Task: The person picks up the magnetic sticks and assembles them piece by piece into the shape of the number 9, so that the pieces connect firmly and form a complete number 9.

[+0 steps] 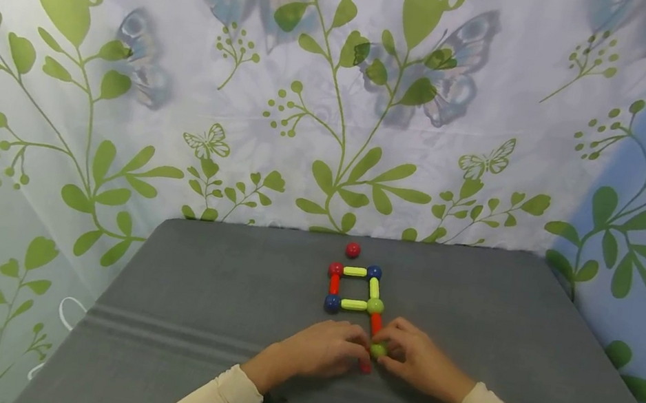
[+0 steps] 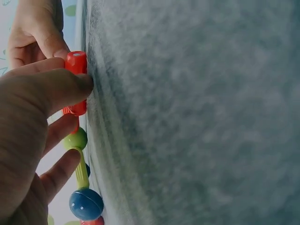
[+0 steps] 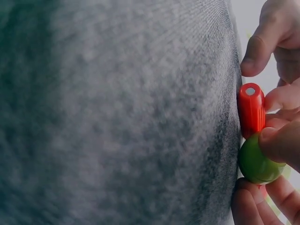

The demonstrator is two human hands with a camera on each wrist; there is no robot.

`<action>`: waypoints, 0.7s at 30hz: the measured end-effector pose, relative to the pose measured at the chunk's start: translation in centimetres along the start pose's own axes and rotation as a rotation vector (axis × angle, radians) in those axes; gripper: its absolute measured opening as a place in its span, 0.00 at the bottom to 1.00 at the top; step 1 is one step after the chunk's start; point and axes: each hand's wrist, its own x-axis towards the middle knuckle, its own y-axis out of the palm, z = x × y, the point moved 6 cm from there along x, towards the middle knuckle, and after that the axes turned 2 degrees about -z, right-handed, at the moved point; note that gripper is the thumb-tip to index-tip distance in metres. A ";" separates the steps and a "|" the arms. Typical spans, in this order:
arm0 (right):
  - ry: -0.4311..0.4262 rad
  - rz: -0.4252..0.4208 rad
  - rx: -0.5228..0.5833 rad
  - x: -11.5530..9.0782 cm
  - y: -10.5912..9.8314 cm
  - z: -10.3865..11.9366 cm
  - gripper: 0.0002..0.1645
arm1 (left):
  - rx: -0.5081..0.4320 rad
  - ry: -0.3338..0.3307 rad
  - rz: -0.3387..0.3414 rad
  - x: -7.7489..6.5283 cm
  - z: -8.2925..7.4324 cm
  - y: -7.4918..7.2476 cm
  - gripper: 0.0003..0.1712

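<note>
On the grey table (image 1: 208,296) lies a flat square of coloured balls and rods (image 1: 354,288). From its green corner ball (image 1: 375,305) a red rod (image 1: 376,323) runs toward me to a second green ball (image 1: 379,350). My right hand (image 1: 391,347) pinches that green ball (image 3: 255,161). A second red rod (image 1: 364,368) lies below it, and my left hand (image 1: 359,354) pinches this red rod (image 2: 76,82) against the cloth. In the right wrist view the red rod (image 3: 251,108) touches the ball.
A loose red ball (image 1: 352,250) sits just beyond the square, near the table's far edge. A leaf-and-butterfly patterned curtain (image 1: 339,92) hangs behind and at both sides. A white cord (image 1: 69,313) hangs off the table's left side.
</note>
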 end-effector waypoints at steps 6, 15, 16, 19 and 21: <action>0.016 0.000 0.011 0.0 0.3 -0.1 0.19 | 0.050 -0.012 -0.006 -0.3 0.8 0.0 0.15; 0.020 -0.013 -0.001 0.1 0.2 -0.4 0.18 | 0.076 -0.173 0.030 -1.2 2.8 -0.6 0.10; 0.026 -0.012 -0.003 0.1 0.2 -0.4 0.18 | 0.084 -0.188 0.036 -1.2 2.9 -0.6 0.09; 0.036 -0.007 -0.005 0.0 0.3 -0.3 0.18 | 0.112 -0.216 0.039 -1.0 2.9 -0.6 0.10; 0.037 -0.009 -0.008 0.1 0.3 -0.2 0.18 | 0.135 -0.230 0.040 -0.8 2.9 -0.7 0.11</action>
